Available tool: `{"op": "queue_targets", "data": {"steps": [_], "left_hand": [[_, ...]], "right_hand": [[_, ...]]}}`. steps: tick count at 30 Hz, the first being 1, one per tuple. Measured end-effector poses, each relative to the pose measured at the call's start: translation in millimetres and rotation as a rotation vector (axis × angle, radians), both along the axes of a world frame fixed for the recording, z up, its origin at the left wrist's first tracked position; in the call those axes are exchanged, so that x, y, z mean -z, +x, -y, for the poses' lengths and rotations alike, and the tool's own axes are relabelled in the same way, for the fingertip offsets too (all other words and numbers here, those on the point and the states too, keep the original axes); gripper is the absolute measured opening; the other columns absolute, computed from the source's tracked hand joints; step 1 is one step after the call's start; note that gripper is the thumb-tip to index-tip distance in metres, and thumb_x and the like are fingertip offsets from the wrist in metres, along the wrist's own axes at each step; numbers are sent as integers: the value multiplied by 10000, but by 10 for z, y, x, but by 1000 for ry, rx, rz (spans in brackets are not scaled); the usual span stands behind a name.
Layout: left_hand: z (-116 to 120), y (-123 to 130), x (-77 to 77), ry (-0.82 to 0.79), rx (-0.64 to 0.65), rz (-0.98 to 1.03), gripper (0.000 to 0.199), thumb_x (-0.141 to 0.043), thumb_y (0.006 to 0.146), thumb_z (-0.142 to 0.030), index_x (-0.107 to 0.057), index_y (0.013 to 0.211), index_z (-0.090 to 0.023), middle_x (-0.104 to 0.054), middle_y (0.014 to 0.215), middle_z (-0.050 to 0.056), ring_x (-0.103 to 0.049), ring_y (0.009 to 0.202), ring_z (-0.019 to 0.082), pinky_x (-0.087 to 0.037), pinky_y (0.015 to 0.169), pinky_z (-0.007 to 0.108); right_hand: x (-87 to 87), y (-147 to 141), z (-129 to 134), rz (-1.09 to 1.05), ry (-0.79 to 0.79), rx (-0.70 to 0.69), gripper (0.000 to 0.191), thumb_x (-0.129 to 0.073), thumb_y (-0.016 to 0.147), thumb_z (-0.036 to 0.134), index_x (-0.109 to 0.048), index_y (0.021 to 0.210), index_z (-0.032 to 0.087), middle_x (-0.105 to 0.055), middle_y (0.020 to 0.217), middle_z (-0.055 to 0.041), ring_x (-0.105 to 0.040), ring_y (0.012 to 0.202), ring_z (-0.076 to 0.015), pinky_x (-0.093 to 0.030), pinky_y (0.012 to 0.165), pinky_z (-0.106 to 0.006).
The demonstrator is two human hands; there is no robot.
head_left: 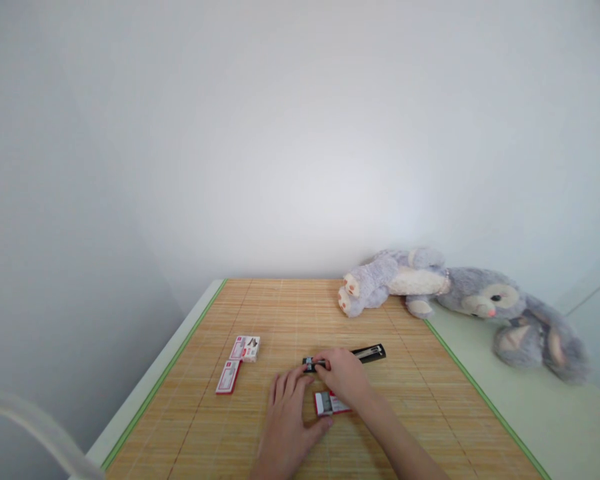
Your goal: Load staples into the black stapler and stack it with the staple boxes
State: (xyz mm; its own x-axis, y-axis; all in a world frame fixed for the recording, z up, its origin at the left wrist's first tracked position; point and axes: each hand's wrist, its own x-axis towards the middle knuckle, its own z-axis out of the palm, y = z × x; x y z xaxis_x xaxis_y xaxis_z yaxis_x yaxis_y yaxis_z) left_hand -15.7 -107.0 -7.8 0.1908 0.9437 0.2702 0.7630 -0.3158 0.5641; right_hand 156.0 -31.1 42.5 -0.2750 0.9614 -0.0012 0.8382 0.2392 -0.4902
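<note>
A black stapler [373,353] lies opened out on the bamboo mat [260,427], its metal part showing at the right end. Over its middle is my right hand [343,375], thumb and fingers pinched at the stapler's left part; anything small between the fingertips is hidden. My left hand [290,410] rests on the mat with fingers spread, fingertips near the stapler's left end and thumb by a small red and white box [324,403]. That box shows a grey part at its left and is partly covered by my right wrist.
At the left of the mat, a white staple box [251,349] touches a red and white box [227,377]. A grey plush rabbit [420,281] lies across the back right. A pale curved strip [35,427] is at the lower left.
</note>
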Motion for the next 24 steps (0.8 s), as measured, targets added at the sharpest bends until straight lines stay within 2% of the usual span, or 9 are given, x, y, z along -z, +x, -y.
{"op": "queue_targets", "data": {"steps": [5,8,13,16,21,24], "left_hand": [[4,-9,-48,-22,14,3,622,-839,732,-375,-613,1311,-358,-525,1516,19,-428,1405,308,-281,1217,532],[3,-18,-47,-27,20,-2,517,-830,748,-369,-658,1235,-377,-505,1532,-1,-406,1422,307,-290,1214,533],[-11,-20,-7,-45,19,-4,444,-836,747,-409,-699,1168,-373,-486,1549,11,-395,1428,333,-288,1209,577],[-16,-16,-5,-38,17,-9,411,-829,757,-409,-705,1146,-366,-483,1555,15,-388,1437,334,-287,1210,587],[0,-14,-25,-24,33,-24,418,-819,766,-358,-699,1167,-375,-477,1563,8,-391,1444,325,-276,1219,592],[6,-18,-23,-15,24,-26,389,-814,767,-336,-706,1140,-373,-494,1549,3,-410,1431,323,-283,1217,589]], "right_hand": [[-25,-1,35,18,0,-33,256,-603,934,251,-779,1112,304,-771,908,-6,-673,835,-171,-377,695,-237],[-60,80,89,38,-1,-67,254,-616,922,256,-768,1124,284,-756,844,-2,-666,777,-167,-370,663,-236],[-136,255,226,124,-27,-207,142,-694,821,233,-812,868,297,-759,762,9,-679,734,-183,-375,639,-245],[-154,261,268,207,-18,-246,161,-684,793,203,-824,819,279,-775,783,-41,-700,770,-231,-417,689,-275],[-105,93,266,304,4,-264,131,-680,792,185,-811,798,188,-776,838,-161,-720,803,-312,-472,731,-340],[-85,47,258,293,11,-298,102,-702,785,184,-800,813,173,-773,851,-173,-720,825,-320,-477,771,-355]]}}
